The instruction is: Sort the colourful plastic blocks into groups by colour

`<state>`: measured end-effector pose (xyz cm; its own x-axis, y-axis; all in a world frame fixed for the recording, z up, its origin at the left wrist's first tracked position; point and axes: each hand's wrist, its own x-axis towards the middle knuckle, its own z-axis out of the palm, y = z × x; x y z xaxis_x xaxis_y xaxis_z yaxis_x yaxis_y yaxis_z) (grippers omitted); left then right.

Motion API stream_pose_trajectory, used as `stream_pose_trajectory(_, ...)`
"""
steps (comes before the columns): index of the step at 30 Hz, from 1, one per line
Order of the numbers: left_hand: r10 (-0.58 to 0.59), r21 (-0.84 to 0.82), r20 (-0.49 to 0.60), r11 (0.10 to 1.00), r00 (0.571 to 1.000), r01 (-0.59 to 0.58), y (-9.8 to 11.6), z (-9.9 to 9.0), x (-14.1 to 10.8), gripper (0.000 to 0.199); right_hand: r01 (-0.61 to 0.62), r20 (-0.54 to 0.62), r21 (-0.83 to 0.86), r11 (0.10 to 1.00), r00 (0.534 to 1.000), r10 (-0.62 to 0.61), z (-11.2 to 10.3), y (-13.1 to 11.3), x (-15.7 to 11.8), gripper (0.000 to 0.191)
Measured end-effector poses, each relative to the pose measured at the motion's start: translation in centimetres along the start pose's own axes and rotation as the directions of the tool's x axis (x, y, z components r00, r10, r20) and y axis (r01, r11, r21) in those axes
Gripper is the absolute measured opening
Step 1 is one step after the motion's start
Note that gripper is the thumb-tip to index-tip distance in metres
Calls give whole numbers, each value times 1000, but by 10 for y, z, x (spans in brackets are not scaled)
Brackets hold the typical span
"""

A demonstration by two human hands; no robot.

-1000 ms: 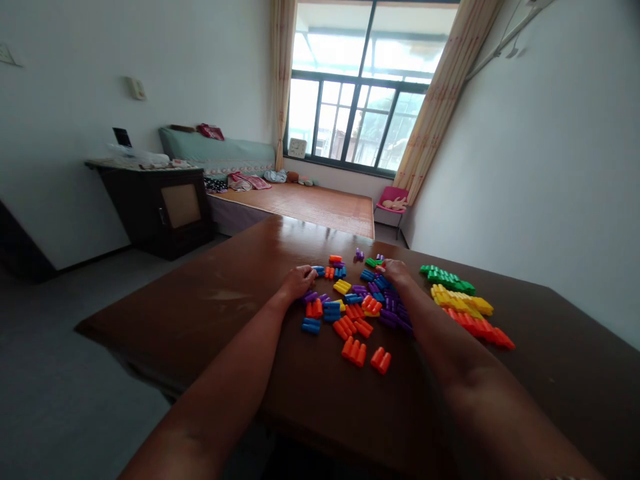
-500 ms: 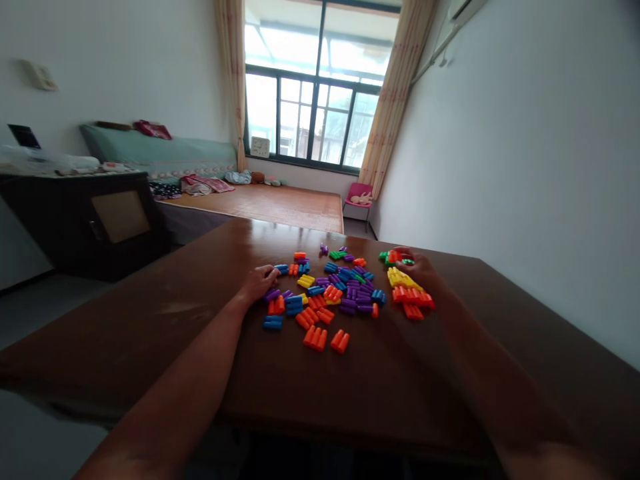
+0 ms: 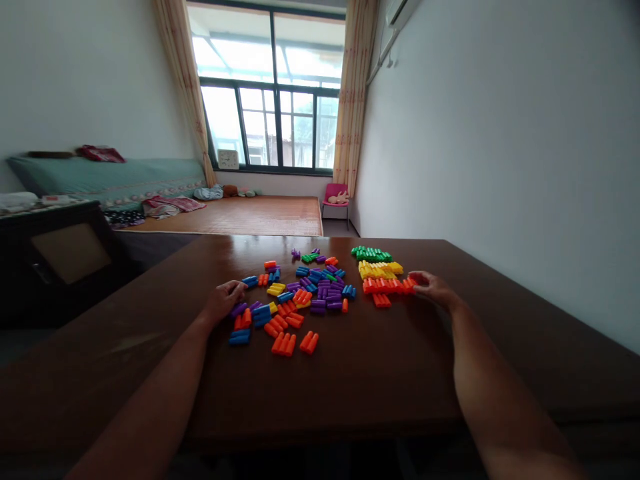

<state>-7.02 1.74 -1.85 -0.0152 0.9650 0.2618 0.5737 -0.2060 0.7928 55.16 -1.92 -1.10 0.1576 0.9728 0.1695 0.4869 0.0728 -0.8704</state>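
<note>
My right hand (image 3: 434, 288) pinches an orange plastic building block (image 3: 409, 285) between thumb and fingers, at the right end of a row of orange blocks (image 3: 383, 286). Behind that row lie yellow blocks (image 3: 380, 269), and farther back a row of green blocks (image 3: 371, 254). My left hand (image 3: 223, 301) rests on the table at the left edge of a mixed pile, its fingers loosely bent and apart. Its fingertips are close to a blue block (image 3: 250, 281); whether they touch it I cannot tell. Purple blocks (image 3: 327, 292) fill the pile's middle.
The brown table (image 3: 320, 393) has a glossy top. Loose orange blocks (image 3: 284, 344) lie at the pile's near side, and a blue block (image 3: 239, 337) at its left. Beyond are a bed (image 3: 260, 213), a pink chair (image 3: 336, 194) and a dark cabinet (image 3: 55, 257).
My right hand has come nearer, from the green blocks to the right end of the orange row. An orange block it held is now there. The view has turned to the right.
</note>
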Motion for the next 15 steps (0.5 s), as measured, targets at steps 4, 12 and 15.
stream_pose_trajectory(4, -34, -41, 11, 999, 999, 35, 4, -1, -1, 51, 17, 70, -71, 997, 998, -12, 5, -15, -3, 43)
stream_pose_trajectory(12, -43, 9, 14, 999, 999, 43, 13, -2, -5, 52, -15, 52, -104, 994, 998, 20, 3, -16, -5, 48)
stream_pose_trajectory(15, -30, 32, 8, 999, 1000, 30, 16, -2, -6, 53, 5, 57, -96, 995, 998, 1, 5, -16, -5, 45)
